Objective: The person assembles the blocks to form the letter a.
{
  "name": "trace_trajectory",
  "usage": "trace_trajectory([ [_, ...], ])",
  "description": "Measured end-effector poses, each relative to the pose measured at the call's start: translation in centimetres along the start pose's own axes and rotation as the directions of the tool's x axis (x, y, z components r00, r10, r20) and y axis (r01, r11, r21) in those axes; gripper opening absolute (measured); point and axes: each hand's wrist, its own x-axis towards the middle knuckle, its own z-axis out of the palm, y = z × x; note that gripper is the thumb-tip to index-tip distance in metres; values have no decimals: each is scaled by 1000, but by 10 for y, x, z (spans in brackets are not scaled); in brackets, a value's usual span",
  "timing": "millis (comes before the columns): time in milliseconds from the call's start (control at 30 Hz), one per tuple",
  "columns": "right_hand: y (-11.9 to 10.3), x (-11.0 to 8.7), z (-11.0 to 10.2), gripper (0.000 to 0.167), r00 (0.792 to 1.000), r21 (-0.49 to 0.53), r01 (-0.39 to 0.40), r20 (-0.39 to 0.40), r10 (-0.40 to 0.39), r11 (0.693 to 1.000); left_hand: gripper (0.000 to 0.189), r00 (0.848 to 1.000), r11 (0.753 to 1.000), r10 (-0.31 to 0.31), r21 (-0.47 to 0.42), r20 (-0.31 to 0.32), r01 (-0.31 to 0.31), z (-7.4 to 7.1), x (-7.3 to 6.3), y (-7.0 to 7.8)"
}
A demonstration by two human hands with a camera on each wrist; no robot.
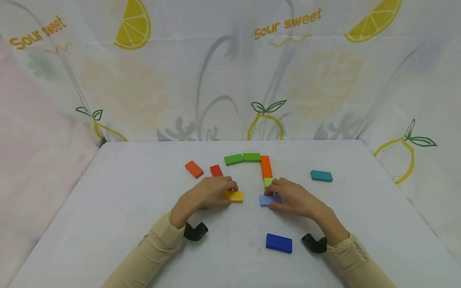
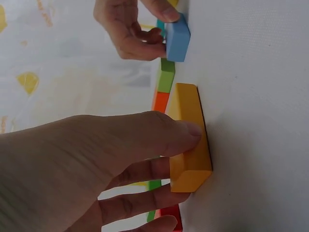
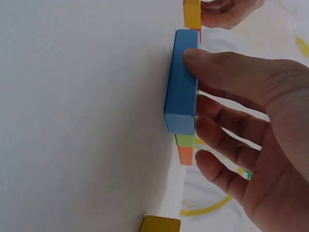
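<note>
My left hand (image 1: 212, 191) pinches a yellow block (image 1: 235, 197) lying on the white table. Its thumb presses the near long side, and the fingers reach round the far side, as the left wrist view shows. To the right, across a short gap, my right hand (image 1: 293, 197) holds a light blue block (image 1: 265, 201) the same way, thumb in front and fingers behind. Just beyond the light blue block lies a lime green block (image 1: 268, 183), partly covered by the right hand's fingers. A red block (image 1: 216, 171) lies behind the left hand, its near end hidden.
Two green blocks (image 1: 234, 159) and an orange block (image 1: 266, 167) form the far part of a curved row. Loose around it lie an orange-red block (image 1: 194, 169), a teal block (image 1: 321, 176) and a dark blue block (image 1: 279, 243). A yellow block (image 3: 161, 224) shows near the right hand.
</note>
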Motion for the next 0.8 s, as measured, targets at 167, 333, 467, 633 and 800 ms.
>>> trace_trajectory([
  [167,-4,2,1,27,1000,-18,3,-17,-4,1000,27,999,1000,-26,9,24,26,-3,-1,0],
  [333,-10,4,3,27,999,-18,6,-32,-7,1000,27,998,999,-49,1,41,49,-4,-2,-1],
  [467,-13,6,4,26,999,-20,-4,-51,3,1000,30,996,997,-66,-24,65,68,-5,-2,-2],
  [633,-17,8,6,25,997,-15,-12,-77,11,1000,36,993,995,-82,-53,88,87,-5,-3,-4],
  [800,-19,11,7,26,997,-24,-3,-79,1,1000,35,991,992,-93,-77,95,100,-4,-2,-7],
])
